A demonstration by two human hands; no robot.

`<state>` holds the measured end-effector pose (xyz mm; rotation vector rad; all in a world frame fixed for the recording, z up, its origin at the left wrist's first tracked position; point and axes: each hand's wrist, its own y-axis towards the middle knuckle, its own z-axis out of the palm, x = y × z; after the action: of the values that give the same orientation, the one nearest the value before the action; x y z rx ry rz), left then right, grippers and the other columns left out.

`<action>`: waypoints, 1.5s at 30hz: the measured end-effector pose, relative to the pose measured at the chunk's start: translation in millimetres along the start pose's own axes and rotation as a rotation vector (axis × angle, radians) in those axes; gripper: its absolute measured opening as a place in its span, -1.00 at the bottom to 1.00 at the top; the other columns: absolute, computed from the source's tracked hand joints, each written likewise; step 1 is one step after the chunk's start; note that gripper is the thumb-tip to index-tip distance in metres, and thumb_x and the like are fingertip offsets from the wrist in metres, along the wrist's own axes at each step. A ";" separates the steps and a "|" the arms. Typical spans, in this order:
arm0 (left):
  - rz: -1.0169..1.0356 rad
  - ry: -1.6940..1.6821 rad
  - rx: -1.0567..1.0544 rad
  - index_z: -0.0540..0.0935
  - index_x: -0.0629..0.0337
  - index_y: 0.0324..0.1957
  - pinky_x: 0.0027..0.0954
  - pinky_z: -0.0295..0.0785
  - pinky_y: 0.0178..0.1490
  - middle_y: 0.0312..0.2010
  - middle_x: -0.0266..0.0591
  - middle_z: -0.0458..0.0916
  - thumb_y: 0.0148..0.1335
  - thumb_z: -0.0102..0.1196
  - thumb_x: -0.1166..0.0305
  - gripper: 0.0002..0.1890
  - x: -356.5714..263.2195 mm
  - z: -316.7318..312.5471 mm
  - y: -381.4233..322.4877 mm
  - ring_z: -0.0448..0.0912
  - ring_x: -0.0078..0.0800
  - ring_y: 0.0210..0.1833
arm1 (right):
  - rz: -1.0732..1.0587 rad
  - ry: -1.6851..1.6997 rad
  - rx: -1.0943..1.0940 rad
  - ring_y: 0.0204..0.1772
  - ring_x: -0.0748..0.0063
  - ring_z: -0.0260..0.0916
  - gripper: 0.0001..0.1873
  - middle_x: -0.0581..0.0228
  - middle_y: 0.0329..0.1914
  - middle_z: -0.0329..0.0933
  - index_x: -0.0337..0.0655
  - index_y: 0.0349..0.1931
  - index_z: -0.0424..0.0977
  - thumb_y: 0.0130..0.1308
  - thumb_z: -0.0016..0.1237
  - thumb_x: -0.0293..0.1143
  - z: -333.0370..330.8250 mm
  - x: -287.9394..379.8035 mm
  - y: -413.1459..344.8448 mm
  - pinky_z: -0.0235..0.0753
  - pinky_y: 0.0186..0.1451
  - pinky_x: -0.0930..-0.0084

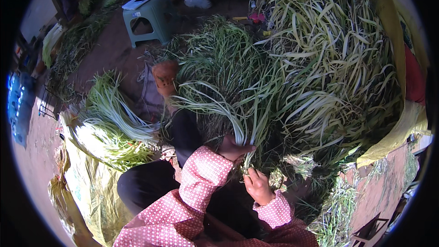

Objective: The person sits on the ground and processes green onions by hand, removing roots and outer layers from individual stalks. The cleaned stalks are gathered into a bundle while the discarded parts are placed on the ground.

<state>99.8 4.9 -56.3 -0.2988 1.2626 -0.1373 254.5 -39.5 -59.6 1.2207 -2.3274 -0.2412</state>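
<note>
My left hand [235, 149] is closed around a bunch of long, pale-stemmed leafy greens [236, 123], whose leaves fan out away from me. Just below it, my right hand [256, 185] pinches the root end of the same bunch with curled fingers. Beyond the hands lies a heap of green leaves [219, 51]. On the right is a large pile of long, yellowish-green leaves [329, 58]. Sorted bundles of pale stalks [116, 120] rest at the left, partly in bright sun.
A green plastic stool [145, 20] stands at the upper left with a flat object on top. Yellow woven sheeting [394, 127] borders the right pile; more [96, 185] lies at lower left. A brown shoe [165, 77] is ahead. Another person's leg and shoe [198, 1] show at the top.
</note>
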 end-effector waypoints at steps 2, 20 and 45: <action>0.037 0.043 -0.007 0.54 0.27 -0.58 -0.56 0.15 -0.74 -0.79 -0.33 0.41 -0.12 0.22 0.50 -0.89 3.6 0.1 -3.9 0.29 -0.64 -0.81 | 0.011 0.046 -0.026 -0.43 0.19 0.35 -0.93 0.07 -0.44 0.35 -0.38 -0.58 0.37 -0.12 -0.04 -0.60 2.3 -3.0 2.0 0.41 -0.44 0.40; -0.135 0.110 -0.138 0.52 0.27 -0.62 -0.57 0.04 -0.80 -0.87 -0.40 0.32 -0.01 0.14 0.42 -0.84 -7.7 -16.4 -22.1 0.22 -0.67 -0.86 | 0.825 1.346 -0.720 -0.64 0.66 0.15 -0.90 0.35 -0.68 0.30 -0.53 -0.55 0.39 0.00 -0.25 -0.72 -7.5 -24.0 37.6 0.17 -0.59 0.70; -0.007 0.005 -0.087 0.50 0.38 -0.57 -0.57 0.00 -0.83 -0.89 -0.36 0.26 0.08 -0.01 0.49 -0.83 -25.0 -24.2 -49.0 0.13 -0.65 -0.92 | 1.229 0.026 0.655 -0.24 -0.06 0.36 -0.61 -0.10 -0.29 0.42 -0.35 -0.15 0.36 0.06 -0.03 -0.27 62.3 -60.0 -217.4 0.34 -0.15 0.22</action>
<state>72.3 -38.8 -25.4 -0.3778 1.2742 -0.0889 408.4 -122.1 -215.3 -0.1868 -2.7314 0.9839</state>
